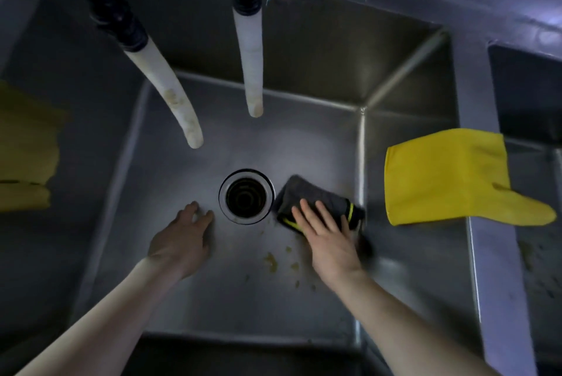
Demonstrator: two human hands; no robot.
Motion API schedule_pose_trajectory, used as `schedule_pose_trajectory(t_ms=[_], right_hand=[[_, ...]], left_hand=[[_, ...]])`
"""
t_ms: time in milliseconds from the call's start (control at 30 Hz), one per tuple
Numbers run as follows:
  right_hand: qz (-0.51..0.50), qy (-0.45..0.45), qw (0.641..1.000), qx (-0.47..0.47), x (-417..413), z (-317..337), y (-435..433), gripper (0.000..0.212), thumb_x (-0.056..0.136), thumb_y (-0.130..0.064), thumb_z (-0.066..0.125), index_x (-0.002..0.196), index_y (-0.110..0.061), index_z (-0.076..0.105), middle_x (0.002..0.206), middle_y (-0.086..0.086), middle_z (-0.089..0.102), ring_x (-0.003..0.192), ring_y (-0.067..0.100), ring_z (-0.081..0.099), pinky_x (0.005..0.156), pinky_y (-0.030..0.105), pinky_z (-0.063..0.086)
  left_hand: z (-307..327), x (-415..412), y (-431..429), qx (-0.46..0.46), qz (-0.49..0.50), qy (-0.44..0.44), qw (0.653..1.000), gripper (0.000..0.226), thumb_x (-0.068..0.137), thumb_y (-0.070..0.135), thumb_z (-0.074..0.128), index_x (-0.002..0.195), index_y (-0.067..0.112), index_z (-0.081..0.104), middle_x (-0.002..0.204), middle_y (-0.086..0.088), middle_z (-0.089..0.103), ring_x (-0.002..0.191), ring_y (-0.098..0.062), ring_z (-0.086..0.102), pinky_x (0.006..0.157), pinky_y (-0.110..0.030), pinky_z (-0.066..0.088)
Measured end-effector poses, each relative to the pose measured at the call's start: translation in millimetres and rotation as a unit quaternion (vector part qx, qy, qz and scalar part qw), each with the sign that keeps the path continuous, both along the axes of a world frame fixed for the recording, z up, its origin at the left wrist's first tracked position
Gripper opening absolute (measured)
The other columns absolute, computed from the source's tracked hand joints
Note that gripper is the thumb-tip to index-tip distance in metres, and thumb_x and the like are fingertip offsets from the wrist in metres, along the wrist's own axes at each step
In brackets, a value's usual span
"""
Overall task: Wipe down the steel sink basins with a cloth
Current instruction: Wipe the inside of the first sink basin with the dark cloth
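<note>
- The steel sink basin (188,293) is a deep square tub of dull brushed metal, with sharp folded seams running up its corners and a soft glare on the floor.
- A round drain (245,196) sits in the middle of the floor, ringed in shiny chrome with a dark ribbed well inside.
- The cloth (316,197) is dark grey and nubbly, folded into a thick pad with a thin yellow-green trim along its edge; it lies flat on the basin floor just right of the drain.
- The right hand (328,239) presses down on the cloth with the palm flat and the fingers spread, not curled around it.
- The left hand (182,237) rests bare on the basin floor just left of the drain, loose and slack, fingers lightly bent, holding nothing.
- Small yellowish food scraps (272,261) are smeared on the metal between the two wrists.
- Two pale, stained hoses (170,93) hang into the basin from black fittings, tapering and slightly curved.
- A yellow rubber glove (447,181), smooth and limp, is draped over the flat steel divider (498,269) on the right, its thumb pointing away from the basin.
- A second basin (544,254) beyond the divider shows speckled grime on its floor.
</note>
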State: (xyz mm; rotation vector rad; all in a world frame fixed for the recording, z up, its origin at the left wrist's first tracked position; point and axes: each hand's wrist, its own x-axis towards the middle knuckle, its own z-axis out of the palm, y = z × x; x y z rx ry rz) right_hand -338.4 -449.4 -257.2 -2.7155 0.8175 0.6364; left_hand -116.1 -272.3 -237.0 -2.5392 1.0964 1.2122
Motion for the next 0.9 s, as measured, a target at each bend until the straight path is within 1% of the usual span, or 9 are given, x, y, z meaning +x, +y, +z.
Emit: schedule_pose_trajectory(t_ms=[67,133,267,367,467,567,733,800,900], right_hand=[[0.062,0.015,0.998,0.020,-10.9,0.5,22.5,0.093,0.084,0.002,0.044,0.152,-0.035,-0.008,0.161,-0.015,-0.013,0.149,0.019,-0.007,0.116,0.057,0.008],[0.079,0.021,0.996,0.032,-10.7,2.4,29.8,0.092,0.087,0.001,0.046,0.152,-0.036,-0.008,0.161,-0.015,-0.013,0.149,0.018,-0.008,0.117,0.057,0.008],[0.014,-0.010,0.999,0.027,9.7,4.9,17.5,0.061,0.102,-0.028,0.037,0.152,-0.039,0.005,0.161,-0.018,-0.005,0.149,0.013,0.001,0.117,0.053,0.017],[-0.064,-0.018,0.998,-0.010,37.0,-0.8,9.0,0.060,0.101,-0.036,0.034,0.153,-0.037,0.003,0.162,-0.016,-0.001,0.149,0.015,0.007,0.114,0.052,0.024],[-0.108,-0.019,0.994,-0.023,50.2,-3.8,14.8,0.064,0.099,-0.033,0.038,0.152,-0.037,0.002,0.161,-0.019,0.002,0.147,0.014,0.008,0.111,0.054,0.028],[-0.053,-0.005,0.999,-0.007,30.1,1.6,31.9,0.068,0.097,-0.026,0.041,0.153,-0.036,0.004,0.161,-0.020,-0.002,0.149,0.014,0.005,0.114,0.055,0.023],[0.165,0.025,0.983,0.073,10.1,1.1,72.4,0.082,0.090,-0.010,0.045,0.152,-0.037,-0.001,0.161,-0.018,-0.008,0.149,0.019,-0.006,0.114,0.063,0.008],[0.168,0.013,0.984,0.062,27.2,-1.1,78.0,0.078,0.093,-0.010,0.044,0.152,-0.038,0.000,0.162,-0.016,-0.006,0.149,0.019,-0.002,0.112,0.063,0.007],[0.113,-0.007,0.993,0.030,58.8,-1.1,86.5,0.078,0.094,-0.012,0.045,0.152,-0.038,0.001,0.162,-0.015,-0.004,0.148,0.017,0.004,0.109,0.061,0.011]], left_hand=[[1.2,-1.5,4.1,-0.001,-0.009,-0.001,1.000,0.063,0.095,0.027,0.041,0.151,0.032,0.011,0.161,0.003,-0.006,0.147,-0.023,0.019,0.113,-0.036,0.034],[1.6,-1.2,7.4,-0.004,-0.022,-0.008,1.000,0.063,0.096,0.025,0.039,0.151,0.033,0.009,0.161,0.003,-0.007,0.147,-0.024,0.017,0.114,-0.037,0.034],[2.6,4.6,10.5,-0.016,-0.048,-0.015,0.999,0.063,0.096,0.027,0.040,0.151,0.032,0.011,0.162,0.002,-0.004,0.145,-0.026,0.024,0.110,-0.037,0.037],[0.0,7.5,14.2,-0.025,-0.063,-0.022,0.997,0.063,0.094,0.029,0.042,0.151,0.033,0.013,0.161,0.002,-0.001,0.142,-0.026,0.029,0.107,-0.037,0.040],[-1.0,9.3,16.8,-0.031,-0.073,-0.028,0.996,0.061,0.094,0.030,0.042,0.150,0.033,0.017,0.161,0.000,0.004,0.139,-0.027,0.031,0.106,-0.039,0.040],[3.5,13.5,19.8,-0.022,-0.084,-0.018,0.996,0.058,0.094,0.031,0.041,0.149,0.032,0.022,0.157,-0.002,0.013,0.133,-0.029,0.037,0.106,-0.039,0.040],[13.3,23.0,39.9,-0.087,-0.096,-0.002,0.992,0.051,0.091,0.025,0.047,0.142,0.029,0.039,0.146,0.000,0.037,0.125,-0.026,0.049,0.103,-0.034,0.042],[16.9,27.2,45.0,-0.107,-0.087,0.006,0.990,0.051,0.090,0.022,0.048,0.140,0.029,0.042,0.143,0.002,0.041,0.126,-0.023,0.048,0.104,-0.035,0.042],[19.5,30.1,49.2,-0.099,-0.067,-0.004,0.993,0.051,0.089,0.021,0.049,0.139,0.028,0.041,0.141,0.001,0.040,0.125,-0.024,0.047,0.100,-0.038,0.044]])
